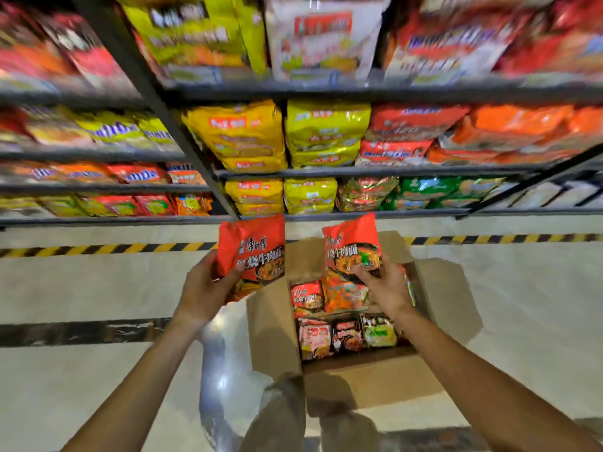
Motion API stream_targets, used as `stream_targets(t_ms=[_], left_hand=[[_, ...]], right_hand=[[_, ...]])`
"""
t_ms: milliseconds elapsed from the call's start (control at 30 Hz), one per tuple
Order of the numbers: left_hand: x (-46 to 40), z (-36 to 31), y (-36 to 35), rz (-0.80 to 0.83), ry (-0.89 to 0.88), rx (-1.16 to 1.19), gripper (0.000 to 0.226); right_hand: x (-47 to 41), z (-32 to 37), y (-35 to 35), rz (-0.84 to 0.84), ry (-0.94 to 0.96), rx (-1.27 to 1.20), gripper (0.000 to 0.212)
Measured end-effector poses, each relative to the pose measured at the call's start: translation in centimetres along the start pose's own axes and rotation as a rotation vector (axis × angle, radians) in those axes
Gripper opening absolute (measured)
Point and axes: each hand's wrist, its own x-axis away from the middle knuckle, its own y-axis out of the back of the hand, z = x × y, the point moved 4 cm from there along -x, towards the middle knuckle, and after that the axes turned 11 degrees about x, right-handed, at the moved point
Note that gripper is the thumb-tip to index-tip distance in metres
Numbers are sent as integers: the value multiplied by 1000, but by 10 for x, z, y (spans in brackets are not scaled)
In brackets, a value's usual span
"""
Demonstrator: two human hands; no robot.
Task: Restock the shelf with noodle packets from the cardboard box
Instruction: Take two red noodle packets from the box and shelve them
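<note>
An open cardboard box (274, 324) stands on the floor below me, with several noodle packets (313, 300) packed inside. My left hand (204, 291) grips a red noodle packet (253, 247) by its lower edge, held up left of the box. Above the box's far half, my right hand (386, 287) holds a second red noodle packet (352, 246) of the same kind. Both packets are upright and face me. The shelf (326, 172) stands beyond the box, its tiers full of yellow, red, orange and green packs.
A black and yellow striped line (107, 248) runs along the floor before the shelf. A dark upright post (182, 138) divides two shelf bays. A dark band (81, 331) crosses the pale floor at left. My legs (277, 415) are near the box's front flap.
</note>
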Motion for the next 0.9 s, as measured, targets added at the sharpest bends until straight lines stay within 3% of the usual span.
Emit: stream_targets(t_ms=[300,533,900], left_hand=[[74,-121,41,29,-211,136,20],[110,-159,40,98,-276,231,39],[199,-204,56,20,-443,230,36]], right_hand=[[116,99,81,-98,236,-190,43],[181,128,113,-136,362,-276,42],[244,156,148,-125,564,-339,43]])
